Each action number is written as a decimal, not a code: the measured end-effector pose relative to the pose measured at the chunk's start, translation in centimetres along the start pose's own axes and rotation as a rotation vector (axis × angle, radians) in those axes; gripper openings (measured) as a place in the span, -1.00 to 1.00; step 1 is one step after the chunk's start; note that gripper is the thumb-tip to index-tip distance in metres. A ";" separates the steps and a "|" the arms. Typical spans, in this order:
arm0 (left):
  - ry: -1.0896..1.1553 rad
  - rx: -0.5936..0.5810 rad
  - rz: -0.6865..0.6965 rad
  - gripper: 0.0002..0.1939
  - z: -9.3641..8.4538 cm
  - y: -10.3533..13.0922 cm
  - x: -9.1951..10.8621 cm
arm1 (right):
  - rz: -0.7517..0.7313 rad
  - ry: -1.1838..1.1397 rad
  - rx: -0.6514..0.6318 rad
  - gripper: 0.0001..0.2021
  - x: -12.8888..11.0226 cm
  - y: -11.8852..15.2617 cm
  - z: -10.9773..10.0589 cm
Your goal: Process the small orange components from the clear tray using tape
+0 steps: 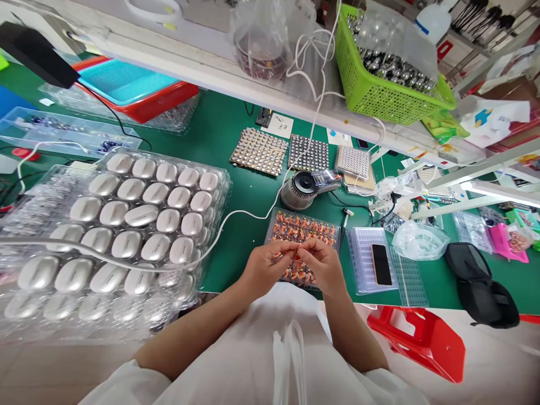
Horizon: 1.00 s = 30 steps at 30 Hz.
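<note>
Above a clear tray filled with small orange parts, my two hands meet fingertip to fingertip. My left hand is closed in a pinch, thumb against forefinger. Likewise my right hand pinches from the other side, its fingertips touching or nearly touching the left ones. A bit of orange shows between the fingertips, but I cannot tell whether it is a held piece or the tray's contents behind. The hands hide part of the tray's near rows.
Stacked trays of silvery oval cases fill the left side, crossed by a white cable. Beyond my hands stand a round grey device and component panels. To the right lie a phone and a black case.
</note>
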<state>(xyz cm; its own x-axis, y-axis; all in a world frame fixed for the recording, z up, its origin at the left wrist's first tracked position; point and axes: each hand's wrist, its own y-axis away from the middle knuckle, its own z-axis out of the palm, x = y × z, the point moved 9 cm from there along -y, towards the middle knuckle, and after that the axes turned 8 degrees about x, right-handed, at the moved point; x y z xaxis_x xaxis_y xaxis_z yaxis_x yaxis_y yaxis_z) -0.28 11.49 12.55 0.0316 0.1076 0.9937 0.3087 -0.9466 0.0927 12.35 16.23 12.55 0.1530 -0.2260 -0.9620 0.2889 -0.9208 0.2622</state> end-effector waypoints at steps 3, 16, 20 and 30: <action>-0.010 0.008 0.011 -0.77 0.0 0.1 -0.1 | 0.002 0.018 0.021 -0.84 0.2 -0.1 -0.1; -0.150 0.010 0.142 -0.74 0.1 0.1 1.6 | 0.002 0.016 0.131 -0.88 1.1 -0.4 -0.4; -0.115 0.008 0.084 -0.75 0.0 -0.2 0.9 | 0.043 -0.051 0.096 -0.84 1.6 -0.7 0.0; 0.053 -0.032 -0.185 -0.77 -0.1 -0.2 -2.3 | 0.159 -0.221 -0.108 -0.76 3.3 -1.0 0.7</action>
<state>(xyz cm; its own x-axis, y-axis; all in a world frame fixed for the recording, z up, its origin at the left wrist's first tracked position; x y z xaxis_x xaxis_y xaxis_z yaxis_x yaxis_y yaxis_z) -0.47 11.45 10.28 -0.0731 0.2654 0.9614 0.2743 -0.9214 0.2752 11.93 16.21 9.07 -0.0017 -0.4396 -0.8982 0.3786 -0.8316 0.4063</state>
